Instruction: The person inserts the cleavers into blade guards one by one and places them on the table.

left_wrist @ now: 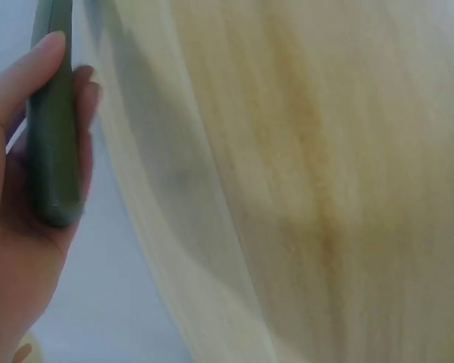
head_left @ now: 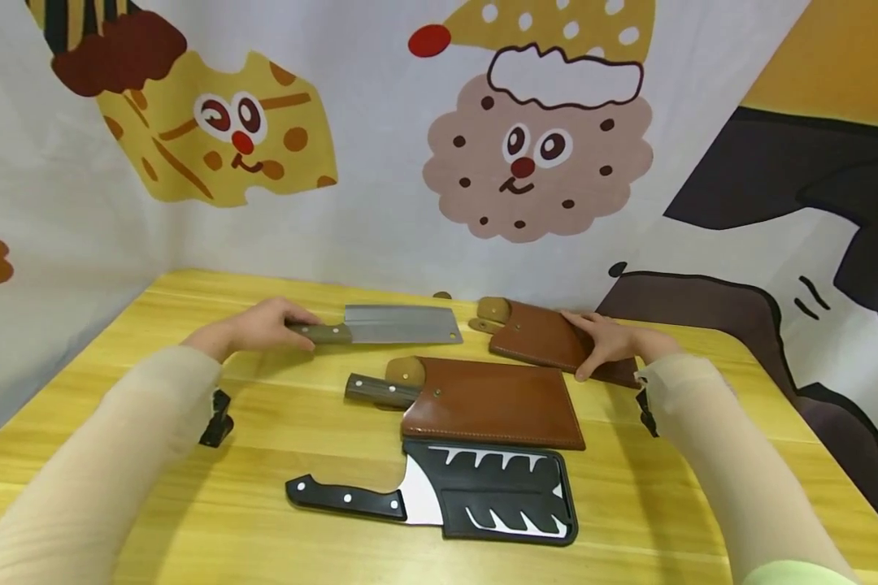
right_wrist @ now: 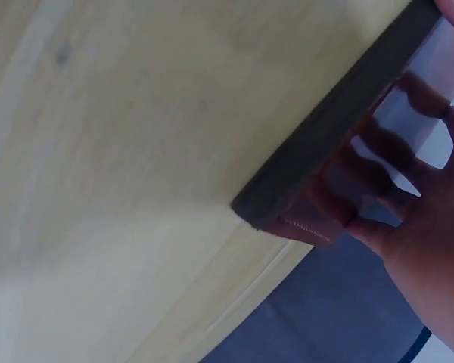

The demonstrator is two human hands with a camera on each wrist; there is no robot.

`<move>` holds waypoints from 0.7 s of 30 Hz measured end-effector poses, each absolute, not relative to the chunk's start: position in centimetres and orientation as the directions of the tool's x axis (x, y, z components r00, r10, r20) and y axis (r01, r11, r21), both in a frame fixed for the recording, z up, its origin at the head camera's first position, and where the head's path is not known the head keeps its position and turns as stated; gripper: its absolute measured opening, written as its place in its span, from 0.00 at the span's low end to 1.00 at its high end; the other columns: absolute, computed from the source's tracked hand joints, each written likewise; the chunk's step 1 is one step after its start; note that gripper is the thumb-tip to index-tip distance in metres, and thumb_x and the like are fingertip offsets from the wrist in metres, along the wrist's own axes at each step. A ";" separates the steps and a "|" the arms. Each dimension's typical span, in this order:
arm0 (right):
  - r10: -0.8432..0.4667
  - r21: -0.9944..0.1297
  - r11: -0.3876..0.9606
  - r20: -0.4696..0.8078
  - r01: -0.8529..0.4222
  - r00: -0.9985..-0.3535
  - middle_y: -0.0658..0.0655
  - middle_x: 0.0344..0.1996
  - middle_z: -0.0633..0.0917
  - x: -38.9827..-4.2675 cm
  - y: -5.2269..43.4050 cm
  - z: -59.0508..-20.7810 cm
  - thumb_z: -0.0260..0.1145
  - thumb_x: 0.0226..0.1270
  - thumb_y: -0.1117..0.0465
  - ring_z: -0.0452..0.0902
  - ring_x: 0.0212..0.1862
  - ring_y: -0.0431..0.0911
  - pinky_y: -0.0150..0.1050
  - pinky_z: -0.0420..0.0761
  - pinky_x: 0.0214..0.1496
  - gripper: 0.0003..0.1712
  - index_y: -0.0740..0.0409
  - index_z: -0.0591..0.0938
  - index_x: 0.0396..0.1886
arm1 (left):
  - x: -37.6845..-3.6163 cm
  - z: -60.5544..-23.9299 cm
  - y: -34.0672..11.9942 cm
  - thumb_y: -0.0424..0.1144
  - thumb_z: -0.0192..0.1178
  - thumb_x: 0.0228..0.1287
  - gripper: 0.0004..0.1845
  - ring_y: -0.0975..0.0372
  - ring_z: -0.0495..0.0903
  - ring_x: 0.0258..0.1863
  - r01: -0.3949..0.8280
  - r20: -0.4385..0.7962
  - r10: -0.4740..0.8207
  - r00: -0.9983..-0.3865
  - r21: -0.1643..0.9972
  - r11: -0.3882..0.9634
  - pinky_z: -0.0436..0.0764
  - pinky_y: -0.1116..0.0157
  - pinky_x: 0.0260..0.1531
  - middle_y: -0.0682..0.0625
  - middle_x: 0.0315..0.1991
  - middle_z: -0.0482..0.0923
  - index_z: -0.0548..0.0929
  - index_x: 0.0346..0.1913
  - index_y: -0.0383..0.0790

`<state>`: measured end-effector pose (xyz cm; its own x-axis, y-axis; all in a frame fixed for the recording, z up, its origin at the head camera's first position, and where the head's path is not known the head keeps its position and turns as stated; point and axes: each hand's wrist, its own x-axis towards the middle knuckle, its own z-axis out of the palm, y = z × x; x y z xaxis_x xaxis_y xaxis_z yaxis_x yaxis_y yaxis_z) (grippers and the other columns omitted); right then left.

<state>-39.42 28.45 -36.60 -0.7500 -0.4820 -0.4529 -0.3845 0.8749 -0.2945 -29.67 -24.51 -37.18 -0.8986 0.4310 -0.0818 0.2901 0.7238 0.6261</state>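
My left hand grips the dark wooden handle of a cleaver near the table's far side. Its bare steel blade points right, with a small hole near the tip corner. At the far right, my right hand holds a brown leather knife sheath, thumb at the near edge and fingers at the far edge. The right wrist view shows fingertips against the glossy sheath. A tan snap strap is on its left end; no handle shows there.
Nearer the front lies another cleaver in a brown leather sheath, its wooden handle pointing left. Below it is a black-handled cleaver in a black plastic guard. A cartoon-printed cloth hangs behind the wooden table.
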 end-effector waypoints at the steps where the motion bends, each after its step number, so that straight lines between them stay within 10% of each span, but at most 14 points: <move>1: -0.489 -0.298 0.871 -0.435 -0.392 -0.756 0.76 0.69 0.43 -39.3 28.5 -36.6 0.77 0.37 0.39 0.38 0.68 0.74 0.73 0.51 0.61 0.74 0.61 0.42 0.74 | -29.6 -37.1 -24.6 0.38 0.64 0.59 0.23 0.47 0.75 0.53 0.283 -0.083 0.427 -0.900 0.634 0.720 0.74 0.50 0.52 0.35 0.55 0.77 0.77 0.56 0.31; 21: -0.553 -0.175 0.833 -0.262 -0.524 -0.791 0.74 0.69 0.50 -36.9 27.3 -34.1 0.76 0.41 0.43 0.46 0.66 0.71 0.71 0.58 0.59 0.67 0.58 0.47 0.74 | -28.4 -34.1 -24.2 0.35 0.65 0.57 0.22 0.60 0.80 0.41 0.268 -0.015 0.373 -0.928 0.668 0.694 0.77 0.64 0.42 0.39 0.50 0.81 0.79 0.56 0.35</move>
<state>-36.93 27.30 -34.10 -0.7910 -0.5527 -0.2625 -0.5243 0.8334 -0.1749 -28.37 -24.23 -34.14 -0.9276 0.3733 -0.0155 0.2682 0.6941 0.6680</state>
